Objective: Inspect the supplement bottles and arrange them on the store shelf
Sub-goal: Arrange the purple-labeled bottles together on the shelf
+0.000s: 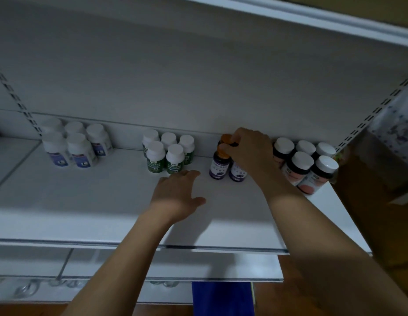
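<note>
Purple-labelled supplement bottle (238, 171), front right of its small cluster, stands under the right hand (248, 151). The grip is curled down over the bottle's top and holds it by the cap end; the cap itself is hidden beneath the palm. Fingertips (229, 145) reach the orange cap (222, 148) of the neighbouring purple-labelled bottle (219, 166). Whether they also press on that cap I cannot tell, since the light is dim and the knuckles are in the way. The held bottle is upright with its base on the shelf (107, 201), touching its neighbour. A third orange cap (225, 137) shows behind the pair, close to the back panel (198, 76).

Left hand (177, 192): palm down on the bare shelf, fingers straight and together, thumb out to the side. Its grip is wide and holds nothing. The fingertips lie near the base of the green-labelled bottles (156, 161).

Green group: five white-capped bottles, three behind and two in front, left of the purple cluster and apart from it.

Far left: five white bottles with blue labels (80, 153), well apart from the green group.

Right of the held bottle: dark bottles with pink labels (300, 167), white caps, five visible, packed at the shelf's right end.

Slotted uprights flank the bay, left (13, 94) and right (381, 106). An upper shelf (312, 21) overhangs. A lower shelf (198, 267) sits beneath, with a blue item (223, 299) below it.
</note>
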A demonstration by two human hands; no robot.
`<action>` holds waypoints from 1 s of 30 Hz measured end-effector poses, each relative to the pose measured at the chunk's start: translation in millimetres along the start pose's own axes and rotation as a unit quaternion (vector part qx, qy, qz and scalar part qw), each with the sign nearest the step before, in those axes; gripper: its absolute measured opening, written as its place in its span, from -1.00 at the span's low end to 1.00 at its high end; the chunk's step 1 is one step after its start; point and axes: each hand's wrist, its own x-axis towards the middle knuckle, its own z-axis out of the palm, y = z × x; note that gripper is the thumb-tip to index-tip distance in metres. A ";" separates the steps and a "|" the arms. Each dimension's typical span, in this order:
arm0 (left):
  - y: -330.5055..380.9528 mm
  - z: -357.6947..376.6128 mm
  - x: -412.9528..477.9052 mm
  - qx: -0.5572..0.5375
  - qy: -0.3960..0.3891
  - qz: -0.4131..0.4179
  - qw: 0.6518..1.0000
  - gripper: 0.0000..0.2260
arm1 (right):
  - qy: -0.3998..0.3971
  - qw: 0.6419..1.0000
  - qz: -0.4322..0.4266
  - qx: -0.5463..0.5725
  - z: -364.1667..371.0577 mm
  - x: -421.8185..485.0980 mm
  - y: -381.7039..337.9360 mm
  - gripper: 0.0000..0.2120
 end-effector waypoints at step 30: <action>15.1 -10.1 -74.1 -0.384 -0.080 0.245 0.887 -0.12 | 0.084 0.755 0.225 0.610 -53.9 -178.6 -28.6 -0.92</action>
